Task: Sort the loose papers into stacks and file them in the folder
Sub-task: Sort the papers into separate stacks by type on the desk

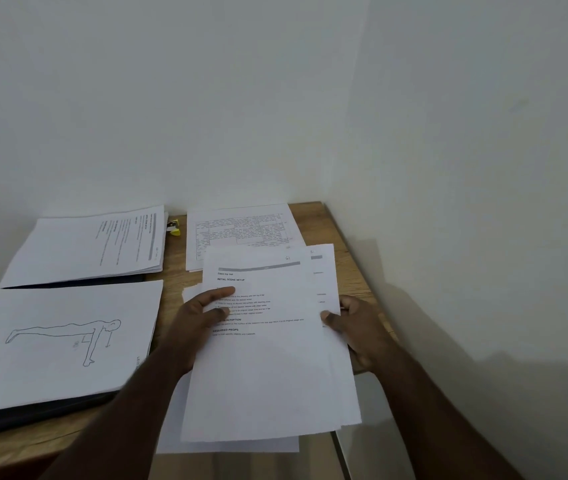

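Bare wood strip (pixel 171 271) between 2 left stacks (pixel 68 306) and right papers (pixel 268 341).

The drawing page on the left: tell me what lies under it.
The drawing page tops a stack of sheets resting on a dark folder, whose edge shows below and above it. The lower sheets' print is hidden, as is the folder's inside.

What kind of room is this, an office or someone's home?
Hard to say which: likely a small desk corner used for paperwork. A wooden desk meets bare white walls, with printed papers and an open dark folder.
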